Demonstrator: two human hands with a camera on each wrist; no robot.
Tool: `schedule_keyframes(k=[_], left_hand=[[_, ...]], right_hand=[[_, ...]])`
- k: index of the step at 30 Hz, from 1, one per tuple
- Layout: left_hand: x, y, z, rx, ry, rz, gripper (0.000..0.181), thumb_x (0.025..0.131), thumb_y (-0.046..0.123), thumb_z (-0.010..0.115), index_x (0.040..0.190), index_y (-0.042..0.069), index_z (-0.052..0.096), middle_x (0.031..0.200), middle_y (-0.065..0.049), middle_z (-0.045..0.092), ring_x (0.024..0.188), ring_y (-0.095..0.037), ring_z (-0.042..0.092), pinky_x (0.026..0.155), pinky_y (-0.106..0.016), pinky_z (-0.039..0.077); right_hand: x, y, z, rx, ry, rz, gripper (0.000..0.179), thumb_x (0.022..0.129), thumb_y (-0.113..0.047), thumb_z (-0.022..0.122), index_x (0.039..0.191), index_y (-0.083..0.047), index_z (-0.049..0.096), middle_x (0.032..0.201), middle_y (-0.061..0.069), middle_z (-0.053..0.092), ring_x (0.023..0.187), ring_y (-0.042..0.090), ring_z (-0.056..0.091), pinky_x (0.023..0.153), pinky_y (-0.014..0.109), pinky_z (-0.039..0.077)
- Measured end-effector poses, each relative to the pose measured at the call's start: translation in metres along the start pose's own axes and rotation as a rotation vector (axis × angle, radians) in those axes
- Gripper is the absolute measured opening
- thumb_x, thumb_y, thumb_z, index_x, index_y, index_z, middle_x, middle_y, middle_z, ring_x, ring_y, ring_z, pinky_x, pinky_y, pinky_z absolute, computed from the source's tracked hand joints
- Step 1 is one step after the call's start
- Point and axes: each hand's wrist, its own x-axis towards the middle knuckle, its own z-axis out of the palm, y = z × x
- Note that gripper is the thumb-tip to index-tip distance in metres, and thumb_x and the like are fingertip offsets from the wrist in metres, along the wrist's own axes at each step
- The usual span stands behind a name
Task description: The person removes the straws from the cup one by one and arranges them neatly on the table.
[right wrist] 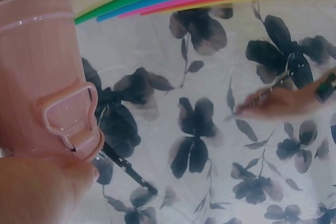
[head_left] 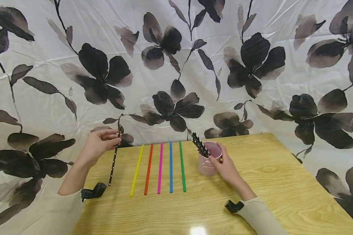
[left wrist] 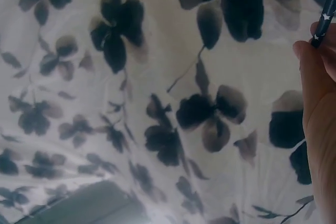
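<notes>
My left hand (head_left: 101, 143) pinches a black straw with white stars (head_left: 114, 163) between thumb and fingers, left of the coloured straws; the straw hangs nearly upright. In the left wrist view the thumb and a fingertip press on that straw (left wrist: 324, 19). With my right hand (head_left: 226, 166) I grip the rim and side of a pink metal bucket (head_left: 206, 168), which stands on the table. Several black-and-white patterned straws (head_left: 200, 145) lean out of the bucket toward the left. A small wire handle (right wrist: 68, 111) shows on the bucket's side in the right wrist view.
Between the hands lie a yellow straw (head_left: 136, 171), a red straw (head_left: 148, 169), a pink straw (head_left: 160, 168), a blue straw (head_left: 171, 168) and a green straw (head_left: 182, 166), side by side on the wooden table (head_left: 267, 182). A white floral cloth (head_left: 211, 78) hangs behind.
</notes>
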Motion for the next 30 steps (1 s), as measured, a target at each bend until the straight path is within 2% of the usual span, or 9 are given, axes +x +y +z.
schedule_keyframes(k=[7,12,17,21,24,27,30], left_hand=[[0.008,-0.055,0.003,0.007,-0.013,-0.109,0.05,0.079,0.021,0.067,0.121,-0.001,0.051,0.104,-0.017,0.058,0.084,-0.019,0.062,0.068,-0.036,0.051],[0.009,-0.085,0.005,-0.007,-0.026,-0.177,0.047,0.081,0.017,0.065,0.121,-0.003,0.049,0.111,-0.023,0.054,0.088,-0.023,0.061,0.07,-0.038,0.051],[0.01,-0.111,0.008,0.032,0.0,-0.208,0.049,0.078,0.017,0.068,0.12,-0.003,0.051,0.103,-0.016,0.058,0.081,-0.019,0.063,0.066,-0.039,0.052],[0.011,-0.126,0.01,0.051,0.004,-0.253,0.051,0.076,0.021,0.07,0.119,-0.002,0.053,0.098,-0.011,0.062,0.08,-0.019,0.062,0.066,-0.04,0.051],[0.009,-0.132,0.011,0.046,0.001,-0.287,0.05,0.077,0.019,0.069,0.118,-0.003,0.052,0.099,-0.015,0.062,0.081,-0.022,0.062,0.067,-0.04,0.051],[0.008,-0.141,0.013,0.035,0.005,-0.298,0.047,0.078,0.014,0.068,0.118,-0.005,0.052,0.1,-0.019,0.061,0.079,-0.026,0.062,0.063,-0.036,0.052],[0.008,-0.149,0.016,0.044,0.017,-0.298,0.043,0.079,0.011,0.066,0.116,-0.006,0.053,0.097,-0.017,0.062,0.072,-0.02,0.062,0.058,-0.032,0.052]], right_hand=[[0.002,-0.001,-0.003,0.018,0.007,-0.014,0.071,0.084,-0.038,0.059,0.139,-0.016,0.02,0.122,0.02,0.044,0.106,0.03,0.049,0.085,0.042,0.043],[0.002,0.003,-0.002,0.022,0.0,0.005,0.072,0.083,-0.038,0.059,0.14,-0.019,0.018,0.123,0.02,0.043,0.105,0.03,0.049,0.083,0.041,0.044],[0.002,0.006,0.0,0.03,-0.009,0.003,0.07,0.084,-0.037,0.058,0.139,-0.022,0.018,0.124,0.02,0.042,0.106,0.032,0.048,0.082,0.044,0.044],[0.001,0.005,-0.001,0.016,-0.006,0.004,0.07,0.084,-0.04,0.058,0.139,-0.022,0.019,0.124,0.018,0.043,0.106,0.029,0.048,0.083,0.041,0.044],[0.001,0.004,0.0,-0.003,-0.002,0.004,0.069,0.084,-0.042,0.057,0.139,-0.024,0.019,0.124,0.017,0.043,0.107,0.028,0.047,0.084,0.042,0.043],[0.001,0.004,0.0,-0.017,-0.001,0.004,0.068,0.084,-0.043,0.056,0.138,-0.026,0.019,0.124,0.016,0.043,0.108,0.027,0.047,0.084,0.043,0.043],[0.0,0.004,0.0,-0.018,0.0,0.005,0.068,0.084,-0.043,0.056,0.138,-0.026,0.019,0.124,0.016,0.043,0.107,0.027,0.047,0.084,0.043,0.043]])
